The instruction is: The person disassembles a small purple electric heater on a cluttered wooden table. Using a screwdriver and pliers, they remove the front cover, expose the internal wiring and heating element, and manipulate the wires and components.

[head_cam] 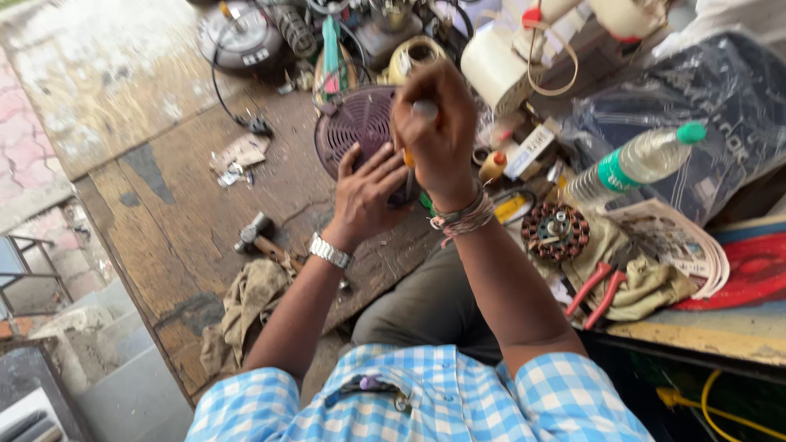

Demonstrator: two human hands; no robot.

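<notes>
The left hand (366, 196) is pressing flat, fingers apart, on the round purple slotted plastic cover (357, 131) lying on the worn wooden bench (188, 205), probably light and brittle, while the right hand (435, 131) is clamped on an orange-handled screwdriver (408, 157).

Left hand (366, 194) pressed flat on a round purple vented housing (358, 127) at the table (180, 205) centre, right hand (436, 131) closed around an orange-handled screwdriver (408, 155) above it, hammer (255, 235) at eight o'clock, red-handled pliers (596, 288) at four o'clock, plastic bottle (634, 162) at three o'clock.
</notes>
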